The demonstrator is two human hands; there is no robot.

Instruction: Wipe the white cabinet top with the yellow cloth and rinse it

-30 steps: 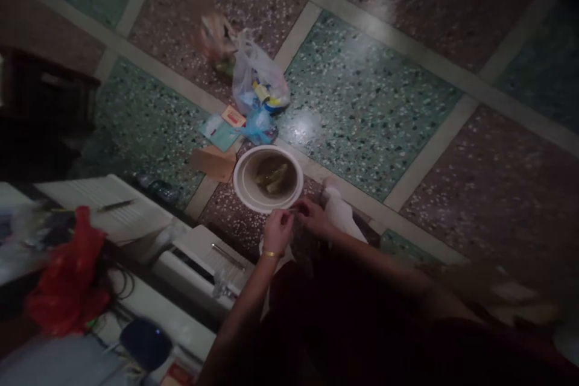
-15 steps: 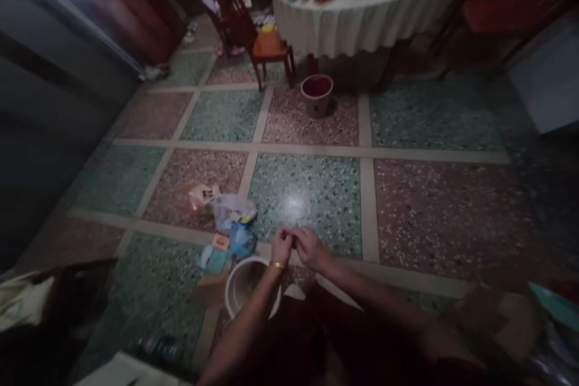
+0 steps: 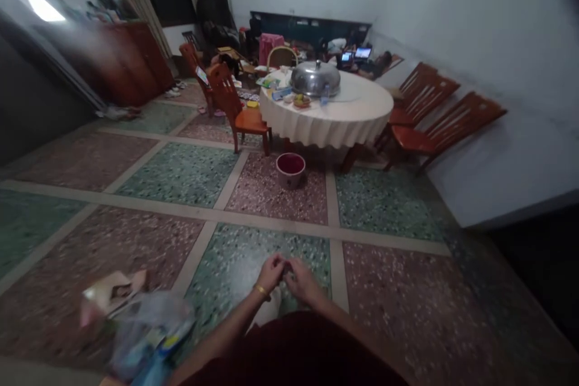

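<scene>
My left hand (image 3: 270,272) and my right hand (image 3: 302,280) meet low in the middle of the view, above my dark red lap. Both have their fingers pinched together around something small that I cannot make out. A gold bracelet (image 3: 260,290) sits on my left wrist. A bit of white shows just below my left wrist. To the lower left lies a blurred plastic bag (image 3: 147,329) with packets in it.
A speckled floor of green and pink squares (image 3: 271,190) stretches ahead. A round table (image 3: 332,114) with a pale cloth carries a metal dome cover (image 3: 315,78). Orange wooden chairs (image 3: 235,108) stand around it. A red bucket (image 3: 290,169) sits on the floor before the table.
My view has swung up from the floor and the white bowl to the room ahead. The bowl has dropped out of sight. My hands stay pinched together.
</scene>
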